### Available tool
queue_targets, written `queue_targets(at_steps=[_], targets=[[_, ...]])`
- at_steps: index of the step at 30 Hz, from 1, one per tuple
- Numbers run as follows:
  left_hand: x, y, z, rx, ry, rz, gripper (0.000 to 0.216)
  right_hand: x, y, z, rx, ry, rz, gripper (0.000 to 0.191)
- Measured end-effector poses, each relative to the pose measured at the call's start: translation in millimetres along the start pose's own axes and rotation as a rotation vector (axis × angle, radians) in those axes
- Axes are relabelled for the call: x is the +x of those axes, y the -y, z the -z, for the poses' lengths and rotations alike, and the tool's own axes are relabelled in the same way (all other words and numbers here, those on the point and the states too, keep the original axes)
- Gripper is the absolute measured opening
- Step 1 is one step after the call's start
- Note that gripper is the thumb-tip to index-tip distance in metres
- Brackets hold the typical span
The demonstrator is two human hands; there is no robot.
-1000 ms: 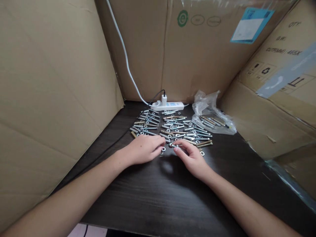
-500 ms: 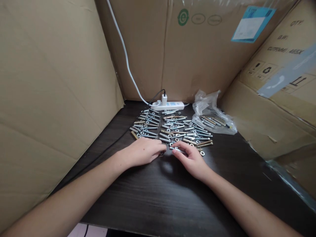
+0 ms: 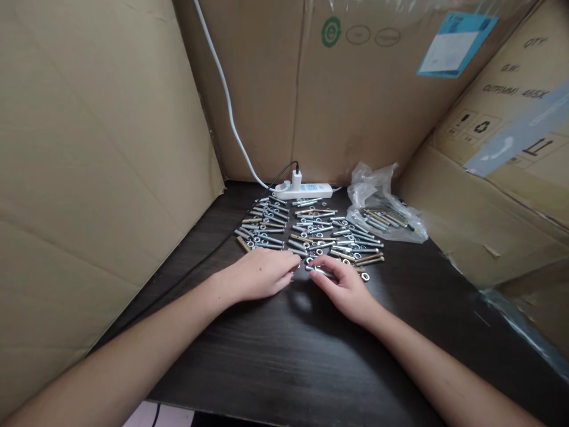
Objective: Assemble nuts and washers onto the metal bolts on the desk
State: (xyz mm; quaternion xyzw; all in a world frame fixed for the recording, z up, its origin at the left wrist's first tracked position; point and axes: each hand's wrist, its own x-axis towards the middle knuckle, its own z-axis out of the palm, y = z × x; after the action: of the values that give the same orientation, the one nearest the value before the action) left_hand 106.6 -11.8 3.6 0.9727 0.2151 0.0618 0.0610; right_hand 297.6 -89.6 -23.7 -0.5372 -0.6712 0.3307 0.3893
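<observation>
Pinching a silver bolt (image 3: pixel 320 271) between thumb and forefinger, the right hand (image 3: pixel 345 283) sits low over the dark table (image 3: pixel 267 362), its grip narrow. I see the bolt at the near side of the spread of hardware, pointing toward the other hand, though I can't tell whether it touches the tabletop. Facing it across a small gap is the left hand (image 3: pixel 263 274), back upward, fingers curled close together; what they hold, if anything, I can't tell from here.

Just beyond the knuckles, bolts and metal rings lie in rough columns, mostly silver. A few brassy bolts (image 3: pixel 372 258) rest to the right of the right hand, and a loose ring (image 3: pixel 365 277) lies just beside that hand. Farther back on the right, a clear plastic bag (image 3: pixel 376 184) slumps with more bolts in its mouth.

Behind the columns stands a white power strip (image 3: pixel 324 191), a white plug (image 3: pixel 296 179) upright in it and a black cable (image 3: pixel 191 268) running down the table's left side. Big cardboard boxes (image 3: pixel 98 148) wall in the table left, right and behind, the rear one wearing a blue label (image 3: pixel 457 44).
</observation>
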Motion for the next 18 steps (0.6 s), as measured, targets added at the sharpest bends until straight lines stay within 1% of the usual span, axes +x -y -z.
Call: queue_targets(at_steps=[3, 6, 13, 18], targets=[[1.8, -4.2, 4.5, -0.008, -0.101, 0.015, 0.012, -0.3, 1.1, -0.2, -0.01, 0.019, 0.015, 0.015], [3.1, -7.7, 5.2, -0.029, -0.155, 0.015, 0.017, -0.5, 1.6, -0.2, -0.011, 0.034, 0.03, 0.016], [3.7, -9.3, 1.6, -0.061, -0.14, -0.006, 0.026, -0.7, 1.4, 0.1, 0.032, 0.036, 0.026, 0.018], [3.0, -9.7, 2.5, -0.096, -0.149, -0.014, 0.021, -0.7, -1.9, -0.4, 0.079, -0.002, -0.002, 0.018]])
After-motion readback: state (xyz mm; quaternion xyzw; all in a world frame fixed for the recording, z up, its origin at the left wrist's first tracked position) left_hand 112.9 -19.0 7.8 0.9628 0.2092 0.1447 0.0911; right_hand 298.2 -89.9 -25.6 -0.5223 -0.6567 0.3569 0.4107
